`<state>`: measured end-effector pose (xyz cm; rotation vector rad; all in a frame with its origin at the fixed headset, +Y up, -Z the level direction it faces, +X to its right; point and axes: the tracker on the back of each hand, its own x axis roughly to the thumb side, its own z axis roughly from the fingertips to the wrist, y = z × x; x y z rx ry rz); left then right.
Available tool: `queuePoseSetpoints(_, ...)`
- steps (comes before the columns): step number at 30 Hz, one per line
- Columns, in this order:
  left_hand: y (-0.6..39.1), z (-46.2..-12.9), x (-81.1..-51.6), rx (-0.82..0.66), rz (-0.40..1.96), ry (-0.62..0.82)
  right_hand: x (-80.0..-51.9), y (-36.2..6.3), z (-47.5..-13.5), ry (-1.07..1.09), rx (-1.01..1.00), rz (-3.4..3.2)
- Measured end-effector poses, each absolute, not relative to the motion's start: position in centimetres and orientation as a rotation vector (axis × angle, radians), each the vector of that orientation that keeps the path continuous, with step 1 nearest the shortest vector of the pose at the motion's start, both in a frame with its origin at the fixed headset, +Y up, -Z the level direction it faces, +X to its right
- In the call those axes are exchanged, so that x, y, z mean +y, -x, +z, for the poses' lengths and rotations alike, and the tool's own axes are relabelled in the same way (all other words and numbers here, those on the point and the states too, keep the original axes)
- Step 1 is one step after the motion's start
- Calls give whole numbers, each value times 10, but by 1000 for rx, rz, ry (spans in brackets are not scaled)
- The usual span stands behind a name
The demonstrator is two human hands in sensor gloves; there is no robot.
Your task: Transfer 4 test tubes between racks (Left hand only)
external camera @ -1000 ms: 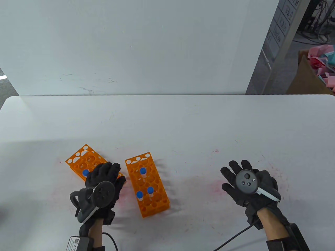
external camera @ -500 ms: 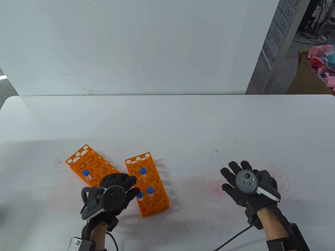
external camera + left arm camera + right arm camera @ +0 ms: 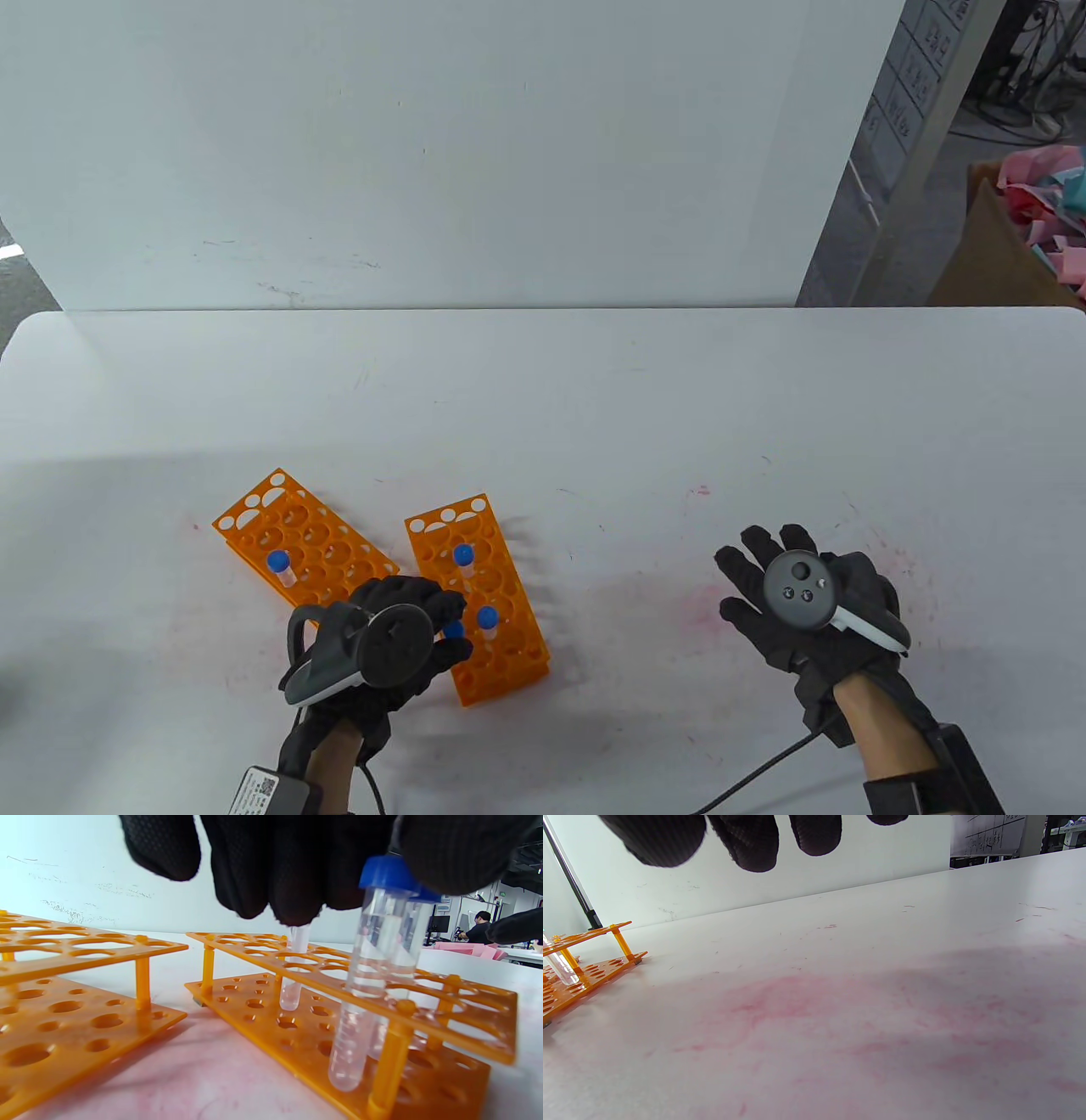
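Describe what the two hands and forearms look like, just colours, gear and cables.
Both hands wear black textured gloves. The left hand carries a dark round tracker with a grey handle loop; a white QR label sits at its wrist, with a black cable. The right hand carries a grey round tracker with small buttons and a white strap; a black cable trails from its wrist, with a black band on the bare forearm.

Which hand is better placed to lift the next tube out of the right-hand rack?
Left. The left hand is at the near tube in the right rack, fingers on its blue cap. The right hand lies flat on the table, well clear of both racks.
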<state>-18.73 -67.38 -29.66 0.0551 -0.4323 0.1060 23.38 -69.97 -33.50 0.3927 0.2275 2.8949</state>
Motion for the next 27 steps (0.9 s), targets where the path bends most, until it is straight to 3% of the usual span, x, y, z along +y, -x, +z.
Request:
queuePoseSetpoints(15, 185, -299, -678, -421, 88, 16, -697, -234, -334, -397, 179, 2889)
queuePoseSetpoints(27, 188, -296, -671, -402, 106, -63, -698, -233, -334, -406, 197, 2892)
